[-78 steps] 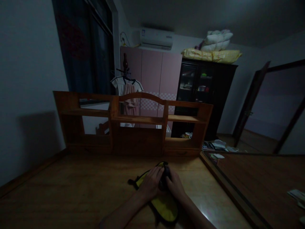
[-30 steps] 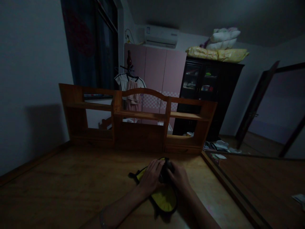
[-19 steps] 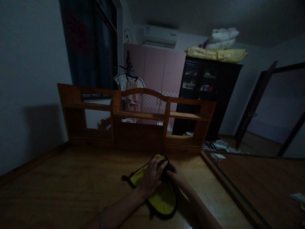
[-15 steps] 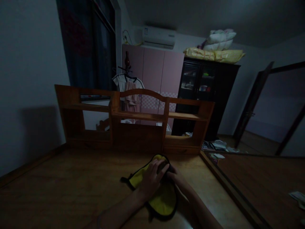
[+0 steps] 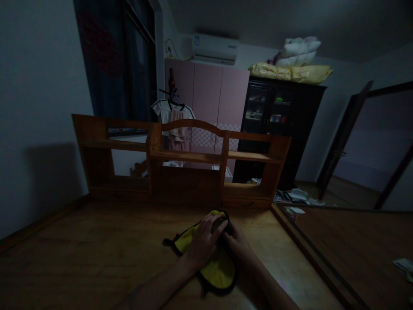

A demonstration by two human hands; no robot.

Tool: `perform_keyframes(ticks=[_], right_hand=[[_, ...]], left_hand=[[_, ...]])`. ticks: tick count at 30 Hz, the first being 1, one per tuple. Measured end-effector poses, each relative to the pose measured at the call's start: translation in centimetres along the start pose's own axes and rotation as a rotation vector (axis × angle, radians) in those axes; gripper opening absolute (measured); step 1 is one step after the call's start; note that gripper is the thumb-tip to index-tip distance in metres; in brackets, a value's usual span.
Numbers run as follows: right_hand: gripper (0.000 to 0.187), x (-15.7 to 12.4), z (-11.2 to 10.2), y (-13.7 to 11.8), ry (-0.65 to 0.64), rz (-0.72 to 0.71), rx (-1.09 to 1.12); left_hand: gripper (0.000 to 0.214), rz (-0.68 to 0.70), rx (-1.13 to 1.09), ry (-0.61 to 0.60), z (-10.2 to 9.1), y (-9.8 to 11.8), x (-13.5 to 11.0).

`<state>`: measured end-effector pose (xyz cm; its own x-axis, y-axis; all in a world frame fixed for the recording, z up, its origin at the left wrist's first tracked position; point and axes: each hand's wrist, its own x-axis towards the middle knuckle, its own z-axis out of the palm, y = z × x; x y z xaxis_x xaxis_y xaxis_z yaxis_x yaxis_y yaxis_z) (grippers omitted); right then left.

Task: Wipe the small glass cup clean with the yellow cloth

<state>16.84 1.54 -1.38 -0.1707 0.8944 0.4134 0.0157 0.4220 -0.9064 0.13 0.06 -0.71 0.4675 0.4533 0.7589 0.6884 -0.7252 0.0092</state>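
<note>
A yellow fabric piece with black edging [image 5: 220, 272] lies on the wooden bed board [image 5: 112, 245], in the lower middle of the head view. Small black tabs stick out at its left and near ends. My left hand [image 5: 204, 240] rests over its upper part, fingers bent and closed on the fabric. On the far right edge, my right hand [image 5: 235, 237] grips the black border, its thumb side close to my left fingertips. A dark fold or opening shows between the two hands; what is inside it, if anything, is too dark to make out.
Beyond the hands stands a wooden headboard with shelves [image 5: 187, 159]. A raised wooden rail [image 5: 300, 245] runs along the right side, with another brown surface past it. The wall [image 5: 38, 172] borders the left. Farther back are pink wardrobes [image 5: 206, 90] and a dark cabinet [image 5: 284, 112].
My right hand has shifted slightly left and inward, closer to my left hand. The near right edge of the yellow fabric has drawn in a little to the left.
</note>
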Motion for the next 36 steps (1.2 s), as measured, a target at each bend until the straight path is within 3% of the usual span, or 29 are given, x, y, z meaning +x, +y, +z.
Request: perform_keyframes(ticks=[16, 30, 36], right_hand=[[0.041, -0.1, 0.3, -1.8, -0.002, 0.087, 0.102], [0.036, -0.2, 0.2, -1.1, 0.039, 0.068, 0.01], [0.036, -0.3, 0.3, -0.6, -0.016, 0.063, 0.087]], left_hand=[[0.06, 0.058, 0.048, 0.047, 0.4, 0.1, 0.1], [0.059, 0.082, 0.055, 0.032, 0.5, 0.0, 0.0], [0.074, 0.052, 0.003, 0.003, 0.2, 0.1, 0.1]])
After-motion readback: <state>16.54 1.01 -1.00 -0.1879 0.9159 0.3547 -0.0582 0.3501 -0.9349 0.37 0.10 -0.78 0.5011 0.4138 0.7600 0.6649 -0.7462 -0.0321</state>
